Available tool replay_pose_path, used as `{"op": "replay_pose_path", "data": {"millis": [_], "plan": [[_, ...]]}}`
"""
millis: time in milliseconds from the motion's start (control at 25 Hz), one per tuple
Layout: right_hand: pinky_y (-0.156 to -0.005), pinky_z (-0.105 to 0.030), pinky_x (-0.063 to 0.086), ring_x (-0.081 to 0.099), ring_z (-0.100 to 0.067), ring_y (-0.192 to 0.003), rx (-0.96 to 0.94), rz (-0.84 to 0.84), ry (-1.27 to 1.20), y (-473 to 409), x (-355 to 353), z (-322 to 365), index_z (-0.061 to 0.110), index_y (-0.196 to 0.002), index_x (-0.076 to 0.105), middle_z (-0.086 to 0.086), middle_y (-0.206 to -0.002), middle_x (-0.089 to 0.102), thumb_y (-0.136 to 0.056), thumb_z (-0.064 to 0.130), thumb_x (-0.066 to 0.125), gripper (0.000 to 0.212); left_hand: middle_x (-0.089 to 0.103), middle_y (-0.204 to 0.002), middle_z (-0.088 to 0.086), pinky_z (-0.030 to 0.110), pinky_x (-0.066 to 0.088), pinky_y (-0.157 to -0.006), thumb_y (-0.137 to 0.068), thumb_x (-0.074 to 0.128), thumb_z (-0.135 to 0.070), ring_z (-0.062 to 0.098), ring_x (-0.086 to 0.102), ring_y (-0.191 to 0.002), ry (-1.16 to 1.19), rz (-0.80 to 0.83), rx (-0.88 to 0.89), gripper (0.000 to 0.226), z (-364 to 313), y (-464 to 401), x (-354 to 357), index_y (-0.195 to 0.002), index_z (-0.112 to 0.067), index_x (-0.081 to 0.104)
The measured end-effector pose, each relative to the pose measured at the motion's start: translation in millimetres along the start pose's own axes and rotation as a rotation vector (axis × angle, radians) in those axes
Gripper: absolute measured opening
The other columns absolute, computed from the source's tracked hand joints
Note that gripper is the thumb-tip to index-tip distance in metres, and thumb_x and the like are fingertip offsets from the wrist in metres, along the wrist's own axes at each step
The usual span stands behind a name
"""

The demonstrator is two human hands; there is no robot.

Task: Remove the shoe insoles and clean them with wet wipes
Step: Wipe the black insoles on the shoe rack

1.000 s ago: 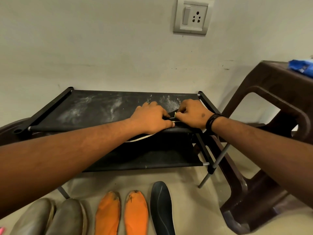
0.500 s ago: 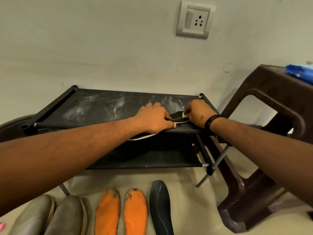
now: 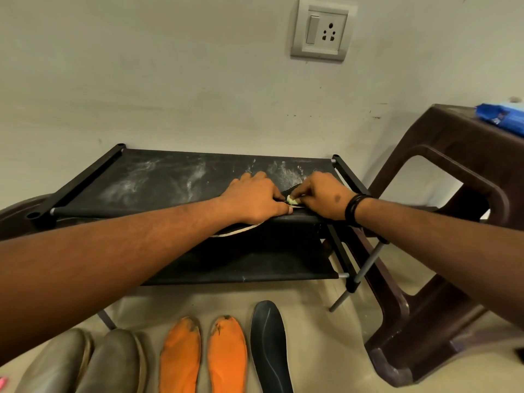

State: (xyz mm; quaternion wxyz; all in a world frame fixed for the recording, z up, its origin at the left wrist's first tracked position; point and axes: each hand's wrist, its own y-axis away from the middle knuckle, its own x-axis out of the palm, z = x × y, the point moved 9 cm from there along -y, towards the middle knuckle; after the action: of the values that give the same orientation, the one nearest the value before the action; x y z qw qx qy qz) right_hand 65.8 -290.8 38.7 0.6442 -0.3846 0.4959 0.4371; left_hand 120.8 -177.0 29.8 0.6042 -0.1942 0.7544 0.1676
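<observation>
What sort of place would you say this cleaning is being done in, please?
Probably a corner of a home, by the shoe storage. A low black shoe rack stands against a plain wall with a switch socket, insoles lie on the floor, and a brown plastic stool stands beside it.

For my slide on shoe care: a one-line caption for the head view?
Left hand holds a dark insole on the shoe rack while right hand rubs it with a wipe.
</observation>
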Motion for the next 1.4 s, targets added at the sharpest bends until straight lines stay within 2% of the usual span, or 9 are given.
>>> {"op": "replay_pose_path", "data": {"millis": [80, 240, 360, 720, 800, 920, 1120, 1240, 1400], "plan": [[-0.096, -0.029, 0.050, 0.065, -0.020, -0.104, 0.060, -0.021, 0.069, 0.1, -6.0, -11.7, 0.014, -0.115, 0.072, -0.006, -0.118, 0.070, -0.092, 0.003, 0.057, 0.029, 0.047, -0.137, 0.010, 0.049, 0.037, -0.105, -0.091, 0.051, -0.067, 0.037, 0.042, -0.127, -0.002, -0.001, 0.005, 0.051, -1.6, 0.6, -0.1, -0.134, -0.041, 0.061], [-0.089, -0.021, 0.049, 0.062, -0.007, -0.095, -0.005, 0.024, -0.063, 10.0, -3.0, -6.9, 0.014, -0.110, 0.074, 0.000, -0.112, 0.071, -0.093, 0.010, 0.061, 0.022, 0.047, -0.136, 0.010, 0.050, 0.037, -0.105, -0.091, 0.050, -0.068, 0.037, 0.041, -0.127, -0.006, -0.010, 0.011, 0.052, -0.3, -0.2, -0.3, -0.135, -0.041, 0.060], [-0.091, -0.030, 0.053, 0.065, -0.016, -0.098, 0.077, -0.037, 0.040, 11.4, -10.4, -18.3, 0.016, -0.112, 0.073, -0.003, -0.115, 0.071, -0.093, 0.008, 0.058, 0.026, 0.047, -0.135, 0.010, 0.050, 0.037, -0.106, -0.091, 0.050, -0.067, 0.037, 0.041, -0.128, -0.007, -0.013, 0.019, 0.054, -2.1, 2.0, -1.6, -0.136, -0.040, 0.060], [-0.082, -0.019, 0.051, 0.063, -0.007, -0.089, -0.003, 0.024, -0.063, 19.8, -6.1, -3.3, 0.017, -0.112, 0.074, -0.001, -0.111, 0.072, -0.093, 0.010, 0.059, 0.025, 0.051, -0.128, 0.010, 0.050, 0.040, -0.104, -0.090, 0.054, -0.066, 0.036, 0.045, -0.124, 0.030, -0.055, 0.049, 0.050, -3.6, 1.1, -3.6, -0.129, -0.038, 0.066], [-0.081, -0.015, 0.048, 0.064, -0.005, -0.091, -0.068, 0.080, -0.112, 22.9, -2.7, 7.8, 0.018, -0.112, 0.074, 0.002, -0.110, 0.073, -0.093, 0.010, 0.061, 0.025, 0.058, -0.117, 0.009, 0.048, 0.043, -0.101, -0.088, 0.058, -0.065, 0.034, 0.050, -0.117, 0.063, -0.095, 0.063, 0.048, -2.9, 1.1, -5.9, -0.123, -0.035, 0.071], [-0.092, -0.031, 0.052, 0.063, -0.017, -0.103, 0.057, 0.034, 0.048, 18.0, -11.3, -14.2, 0.023, -0.121, 0.068, 0.002, -0.122, 0.068, -0.096, 0.012, 0.054, 0.031, 0.073, -0.101, 0.001, 0.048, 0.049, -0.098, -0.085, 0.064, -0.064, 0.027, 0.062, -0.105, 0.130, -0.132, 0.074, 0.049, -2.0, -0.6, -7.9, -0.116, -0.028, 0.076], [-0.092, -0.030, 0.050, 0.065, -0.016, -0.102, -0.064, 0.128, 0.028, 20.3, 0.5, 7.2, 0.023, -0.123, 0.068, 0.001, -0.118, 0.070, -0.096, 0.013, 0.055, 0.031, 0.062, -0.058, -0.003, 0.028, 0.040, -0.060, -0.082, 0.065, -0.066, 0.012, 0.056, -0.057, 0.141, -0.157, 0.083, 0.044, 4.2, -6.8, -4.2, -0.087, -0.024, 0.081], [-0.094, -0.041, 0.051, 0.063, -0.022, -0.103, 0.085, 0.084, 0.228, 13.8, -7.0, -14.3, 0.029, -0.126, 0.064, -0.001, -0.121, 0.068, -0.097, 0.017, 0.051, 0.035, 0.061, -0.055, -0.002, 0.026, 0.036, -0.055, -0.081, 0.065, -0.066, 0.013, 0.057, -0.056, 0.143, -0.154, 0.076, 0.047, 4.0, -8.5, -2.2, -0.082, -0.021, 0.080], [-0.091, -0.039, 0.054, 0.065, -0.018, -0.093, -0.090, 0.201, -0.001, 23.5, 7.4, 19.6, 0.027, -0.124, 0.067, 0.004, -0.117, 0.069, -0.097, 0.012, 0.051, 0.034, 0.057, -0.052, -0.002, 0.025, 0.034, -0.052, -0.081, 0.067, -0.063, 0.013, 0.051, -0.050, 0.164, -0.169, 0.071, 0.044, 7.0, -7.3, -3.5, -0.083, -0.021, 0.081]]}}
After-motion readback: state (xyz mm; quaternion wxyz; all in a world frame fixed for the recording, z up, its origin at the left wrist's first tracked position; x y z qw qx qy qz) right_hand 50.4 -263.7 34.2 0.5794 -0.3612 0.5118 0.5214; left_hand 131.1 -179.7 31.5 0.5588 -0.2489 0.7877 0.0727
